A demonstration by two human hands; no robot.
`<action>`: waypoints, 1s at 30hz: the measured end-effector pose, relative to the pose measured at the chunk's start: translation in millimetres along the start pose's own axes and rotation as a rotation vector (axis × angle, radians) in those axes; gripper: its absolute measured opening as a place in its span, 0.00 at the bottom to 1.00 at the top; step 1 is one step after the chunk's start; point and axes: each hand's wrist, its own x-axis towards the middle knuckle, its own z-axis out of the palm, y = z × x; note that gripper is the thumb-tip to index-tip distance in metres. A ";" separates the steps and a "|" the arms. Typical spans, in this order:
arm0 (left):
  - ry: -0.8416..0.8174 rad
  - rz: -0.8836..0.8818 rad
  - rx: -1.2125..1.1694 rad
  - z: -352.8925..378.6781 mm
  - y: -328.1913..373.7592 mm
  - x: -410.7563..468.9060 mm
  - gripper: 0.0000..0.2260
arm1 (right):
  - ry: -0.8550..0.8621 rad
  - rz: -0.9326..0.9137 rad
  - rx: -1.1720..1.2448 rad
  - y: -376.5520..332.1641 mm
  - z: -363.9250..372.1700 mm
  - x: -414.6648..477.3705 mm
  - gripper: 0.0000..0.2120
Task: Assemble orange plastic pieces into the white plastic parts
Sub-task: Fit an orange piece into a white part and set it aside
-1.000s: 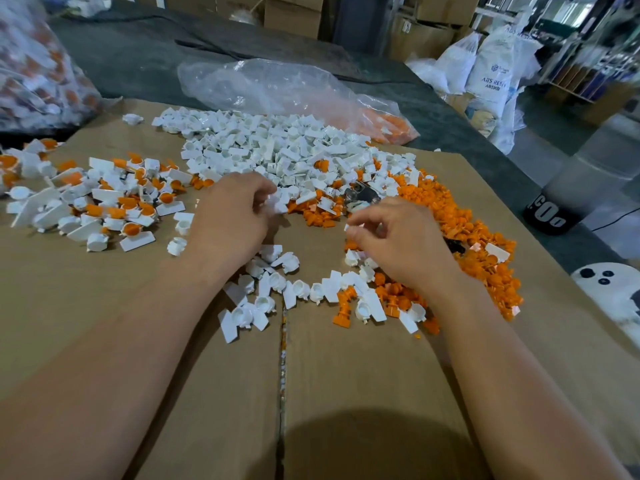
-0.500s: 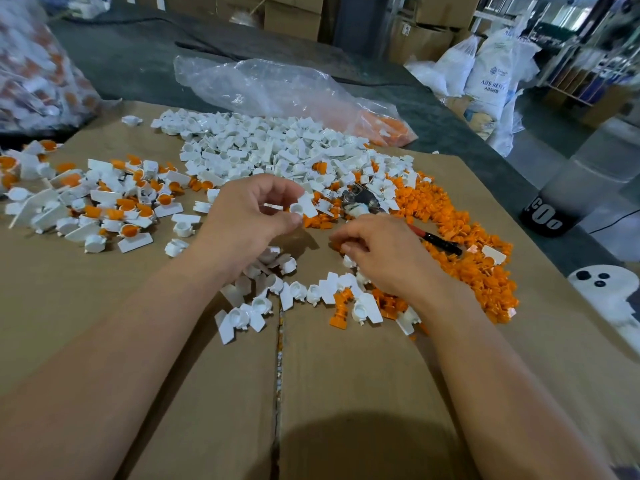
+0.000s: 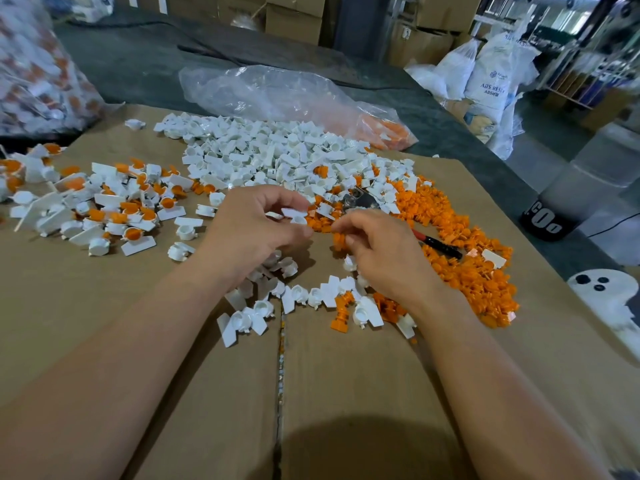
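White plastic part [image 3: 294, 214] sits pinched in the left hand [image 3: 254, 230], thumb underneath and fingers curled over the top, held a bit above the cardboard sheet [image 3: 363, 393]. The right hand [image 3: 381, 252] is just beside it with its fingers curled in, pinching an orange piece [image 3: 338, 240] at the fingertips. The two bits are close but apart (the orange one isn't seated in the white one, as far as I can see).

Right under and between the wrists there's a loose scatter of white parts [image 3: 273, 299] with a few orange bits mixed in on the right side. To the right of the right hand is a big heap of orange pieces [image 3: 474, 271], and a tool with a red and black handle [image 3: 440, 247] lies across it, its metal end poking out near the fingertips.

Behind both hands is the main pile of white parts [image 3: 270, 157], spread wide across the far half of the sheet. Off to the left is a separate bunch of white parts with orange inserts [image 3: 114, 206], so those look done.

Past the far edge of the cardboard lies a clear plastic bag [image 3: 277, 95], mostly flat, with some orange stuff in its right end. Far left there's another bag [image 3: 31, 71] full of white and orange, too blurry to say more. White sacks [image 3: 491, 71] and cardboard boxes [image 3: 294, 15] stand at the back.
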 end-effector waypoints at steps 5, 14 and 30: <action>-0.066 0.006 -0.017 2.3 -2.7 -1.3 0.16 | 0.180 -0.058 0.290 -9.0 -1.0 -4.6 0.15; -0.050 0.065 0.092 2.9 3.2 -5.6 0.20 | 0.280 -0.252 0.334 -13.6 7.7 -4.5 0.07; -0.125 -0.132 -0.343 2.9 8.6 -8.8 0.13 | 0.213 -0.246 0.378 -13.8 4.9 -5.4 0.09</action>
